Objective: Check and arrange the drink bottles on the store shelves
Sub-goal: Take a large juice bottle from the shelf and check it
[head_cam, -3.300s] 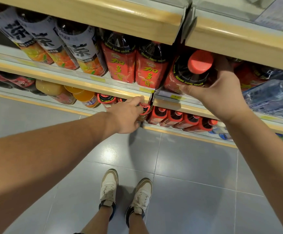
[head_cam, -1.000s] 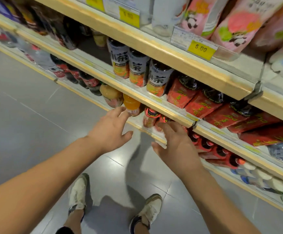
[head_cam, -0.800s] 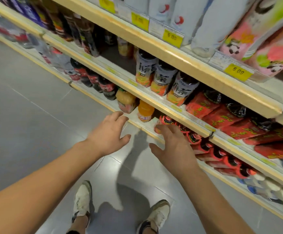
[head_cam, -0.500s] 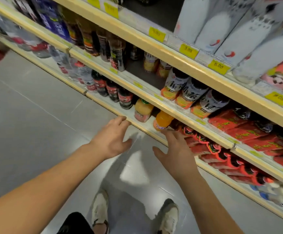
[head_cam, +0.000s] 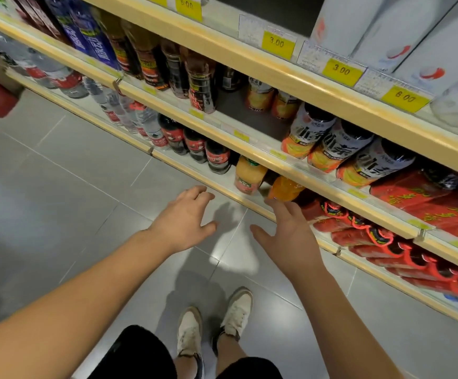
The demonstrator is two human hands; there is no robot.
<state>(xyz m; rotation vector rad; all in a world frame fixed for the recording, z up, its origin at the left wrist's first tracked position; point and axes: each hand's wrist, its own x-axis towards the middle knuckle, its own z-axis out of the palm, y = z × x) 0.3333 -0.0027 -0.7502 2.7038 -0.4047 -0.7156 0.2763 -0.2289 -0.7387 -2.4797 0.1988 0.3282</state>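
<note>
Wooden-edged store shelves (head_cam: pixel 263 157) run diagonally across the view, packed with drink bottles. On the lowest shelf stand a pale orange juice bottle (head_cam: pixel 248 175) and a deeper orange bottle (head_cam: pixel 286 188), with red-labelled bottles (head_cam: pixel 359 231) to their right and dark cola bottles (head_cam: pixel 217 157) to their left. My right hand (head_cam: pixel 288 231) reaches out with fingers spread, its fingertips just below the deeper orange bottle; contact cannot be told. My left hand (head_cam: pixel 187 217) hovers over the floor in front of the lowest shelf, fingers relaxed and empty.
The shelf above holds grey-and-orange tea bottles (head_cam: pixel 337 143), red-wrapped bottles (head_cam: pixel 424 201) and dark bottles (head_cam: pixel 200 80), with a gap behind. Yellow price tags (head_cam: pixel 277 43) line the top shelf. Water bottles (head_cam: pixel 129 110) stand further left. Grey floor tiles and my shoes (head_cam: pixel 214 321) lie below.
My view has swung left along the shelves and I stepped that way. My right hand let go of the red-capped bottle; both hands now reach empty toward the orange bottles on the lowest shelf.
</note>
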